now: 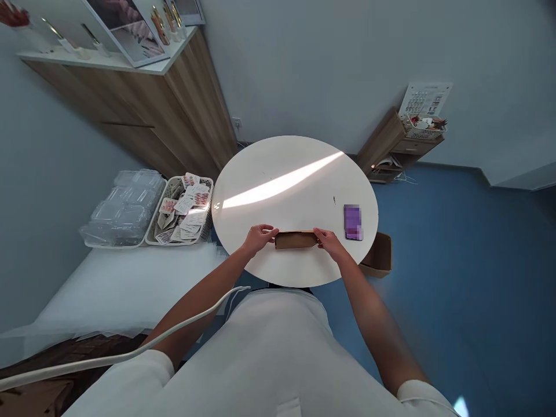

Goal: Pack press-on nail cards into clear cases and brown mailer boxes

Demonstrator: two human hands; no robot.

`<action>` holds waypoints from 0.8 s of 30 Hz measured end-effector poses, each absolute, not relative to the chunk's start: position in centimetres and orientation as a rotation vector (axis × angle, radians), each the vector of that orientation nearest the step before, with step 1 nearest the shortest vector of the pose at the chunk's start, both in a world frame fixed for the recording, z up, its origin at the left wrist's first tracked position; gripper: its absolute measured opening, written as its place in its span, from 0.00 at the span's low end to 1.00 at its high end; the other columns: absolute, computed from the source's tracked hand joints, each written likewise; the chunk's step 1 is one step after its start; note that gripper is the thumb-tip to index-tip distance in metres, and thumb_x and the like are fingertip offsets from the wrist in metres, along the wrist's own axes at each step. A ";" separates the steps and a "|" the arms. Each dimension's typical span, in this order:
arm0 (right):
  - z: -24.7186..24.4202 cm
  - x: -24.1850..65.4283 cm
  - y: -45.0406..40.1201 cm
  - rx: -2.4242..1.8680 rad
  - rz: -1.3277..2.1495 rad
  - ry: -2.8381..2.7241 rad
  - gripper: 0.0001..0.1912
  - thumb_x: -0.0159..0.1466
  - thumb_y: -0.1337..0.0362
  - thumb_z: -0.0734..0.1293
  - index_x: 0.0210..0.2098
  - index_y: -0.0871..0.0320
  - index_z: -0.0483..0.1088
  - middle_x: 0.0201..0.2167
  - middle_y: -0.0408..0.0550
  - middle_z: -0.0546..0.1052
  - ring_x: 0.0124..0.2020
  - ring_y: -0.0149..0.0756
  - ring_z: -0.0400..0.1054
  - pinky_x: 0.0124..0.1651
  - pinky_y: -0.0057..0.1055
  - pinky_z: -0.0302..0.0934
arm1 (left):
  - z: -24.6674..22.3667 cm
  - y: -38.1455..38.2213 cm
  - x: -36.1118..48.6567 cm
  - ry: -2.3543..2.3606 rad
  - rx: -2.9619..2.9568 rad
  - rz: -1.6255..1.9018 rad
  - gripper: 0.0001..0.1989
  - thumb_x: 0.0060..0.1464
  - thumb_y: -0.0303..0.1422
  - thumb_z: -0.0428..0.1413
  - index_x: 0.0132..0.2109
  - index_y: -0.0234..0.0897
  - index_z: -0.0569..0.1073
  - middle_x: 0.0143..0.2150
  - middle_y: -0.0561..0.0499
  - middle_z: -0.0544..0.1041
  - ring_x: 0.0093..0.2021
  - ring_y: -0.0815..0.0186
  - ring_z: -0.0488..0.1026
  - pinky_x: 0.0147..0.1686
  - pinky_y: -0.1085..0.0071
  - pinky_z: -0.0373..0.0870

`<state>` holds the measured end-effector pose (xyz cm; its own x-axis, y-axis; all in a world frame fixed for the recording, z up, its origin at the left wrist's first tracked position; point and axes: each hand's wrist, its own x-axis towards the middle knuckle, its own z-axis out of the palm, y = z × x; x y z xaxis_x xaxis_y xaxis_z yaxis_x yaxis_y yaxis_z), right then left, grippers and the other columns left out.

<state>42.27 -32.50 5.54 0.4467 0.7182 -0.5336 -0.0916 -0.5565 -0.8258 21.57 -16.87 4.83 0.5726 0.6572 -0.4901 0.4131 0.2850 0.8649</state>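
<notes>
A small brown cardboard box (297, 240) is at the near side of the round white table (278, 156), its long side toward me. My left hand (261, 237) pinches its left end, and my right hand (329, 240) pinches its right end. Both thumbs and fingertips sit close to the upper edge. What is inside the box cannot be seen from here. To the right of my right hand lies a phone with a purple screen (353, 222). A tiny dark item (334, 200) rests near the phone, too small to name.
Left of the table, a white basket (207, 220) holds many printed cards, beside stacked clear plastic containers (125, 202). An open cardboard carton (380, 255) stands on the floor at right. A white cable (165, 335) crosses my left arm. Wooden cabinets (191, 104) stand behind.
</notes>
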 end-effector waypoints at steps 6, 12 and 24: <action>5.5 41.7 -32.6 -1.855 1.205 -0.563 0.26 0.52 0.48 0.63 0.47 0.54 0.68 0.36 0.45 0.71 0.30 0.28 0.61 0.32 0.26 0.59 | 4.5 -16.7 21.0 1.030 1.474 0.190 0.29 0.33 0.47 0.61 0.41 0.32 0.71 0.34 0.45 0.76 0.31 0.65 0.72 0.31 0.70 0.66; 4.4 40.6 -33.7 -1.821 1.239 -0.528 0.29 0.53 0.52 0.64 0.53 0.53 0.61 0.40 0.48 0.70 0.31 0.30 0.65 0.32 0.26 0.61 | 3.4 -17.2 20.2 1.058 1.508 0.137 0.29 0.37 0.45 0.59 0.46 0.34 0.70 0.44 0.43 0.71 0.36 0.65 0.70 0.30 0.72 0.65; 1.5 37.2 -36.9 -1.662 1.089 -0.461 0.26 0.53 0.56 0.64 0.52 0.47 0.60 0.54 0.48 0.62 0.42 0.35 0.67 0.43 0.35 0.62 | 1.5 -19.3 18.0 0.715 1.241 0.052 0.31 0.42 0.41 0.58 0.53 0.39 0.58 0.48 0.43 0.72 0.47 0.61 0.68 0.42 0.64 0.64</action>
<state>37.16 -36.95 1.52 0.5120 0.7436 -0.4300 -0.2090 -0.3778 -0.9020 18.04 -19.29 1.49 0.7839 0.4085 -0.4676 0.3372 0.3522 0.8731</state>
